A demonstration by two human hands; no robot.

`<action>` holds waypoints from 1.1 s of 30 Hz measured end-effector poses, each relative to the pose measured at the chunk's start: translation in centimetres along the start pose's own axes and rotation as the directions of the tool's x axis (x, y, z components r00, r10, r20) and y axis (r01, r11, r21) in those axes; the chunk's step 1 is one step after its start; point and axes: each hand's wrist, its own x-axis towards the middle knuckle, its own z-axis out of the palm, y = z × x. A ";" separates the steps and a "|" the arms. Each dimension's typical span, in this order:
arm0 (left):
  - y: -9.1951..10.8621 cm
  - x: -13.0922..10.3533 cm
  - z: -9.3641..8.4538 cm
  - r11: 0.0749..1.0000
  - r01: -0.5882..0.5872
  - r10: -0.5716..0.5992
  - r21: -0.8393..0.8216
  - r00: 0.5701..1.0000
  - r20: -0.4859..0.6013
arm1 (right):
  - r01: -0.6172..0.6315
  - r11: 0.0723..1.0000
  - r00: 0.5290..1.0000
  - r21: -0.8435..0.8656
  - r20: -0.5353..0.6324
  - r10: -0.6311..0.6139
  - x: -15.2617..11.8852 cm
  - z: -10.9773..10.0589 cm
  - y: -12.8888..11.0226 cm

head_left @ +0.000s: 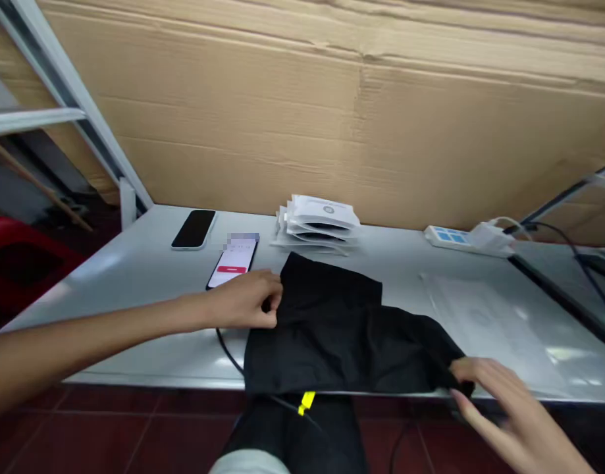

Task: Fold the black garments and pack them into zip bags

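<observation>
A piece of black cloth (326, 336), perhaps a garment, lies spread at the front edge of the shelf-like table. My left hand (247, 299) rests at its left edge, fingers curled closed against the fabric. At the far right end, my right hand (504, 401) pinches a corner of the cloth between thumb and fingers. The cloth narrows toward that corner and looks drawn sideways. Just beyond my left hand is a phone with a lit screen (236, 257). A dark cable (226, 349) passes under the cloth's left side.
A dark-screened phone (193, 229) lies at the back left. Several flat white packets (322, 220) are stacked near the cardboard wall (332, 118). Clear plastic bags (484, 316) lie to the right, before a power strip (450, 238). A yellow tag (307, 401) hangs by the front edge.
</observation>
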 end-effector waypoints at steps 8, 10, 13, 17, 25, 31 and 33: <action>2.7 -0.1 -6.9 0.988 0.002 0.022 0.155 0.988 -0.150 | 0.048 0.998 0.999 0.050 0.013 -0.049 -0.2 0.7 -0.1; 3.5 -0.3 -8.9 0.983 0.033 0.006 0.181 0.977 -0.213 | 0.023 0.998 0.999 0.057 0.029 -0.024 -0.1 0.5 -0.6; 3.9 -0.6 -11.4 0.975 0.102 -0.038 0.199 0.952 -0.305 | 0.064 0.997 0.990 0.046 0.123 -0.069 -0.1 0.0 -1.4; 3.6 -1.4 -12.5 0.973 0.113 -0.045 0.199 0.948 -0.316 | 0.155 0.987 0.934 0.038 0.321 -0.159 0.6 -1.4 -2.6; 3.2 -4.0 -10.1 0.981 -0.034 0.060 0.193 0.990 -0.130 | 0.071 0.994 0.963 0.077 0.256 -0.089 5.0 -0.9 -5.1; 2.8 -6.1 -9.3 0.969 0.048 -0.007 0.244 0.986 -0.164 | 0.167 0.984 0.924 0.058 0.338 -0.177 4.8 1.8 -6.8; 2.4 -6.6 -9.1 0.952 0.115 -0.070 0.282 0.984 -0.165 | 0.181 0.982 0.928 0.062 0.321 -0.191 4.1 1.7 -6.8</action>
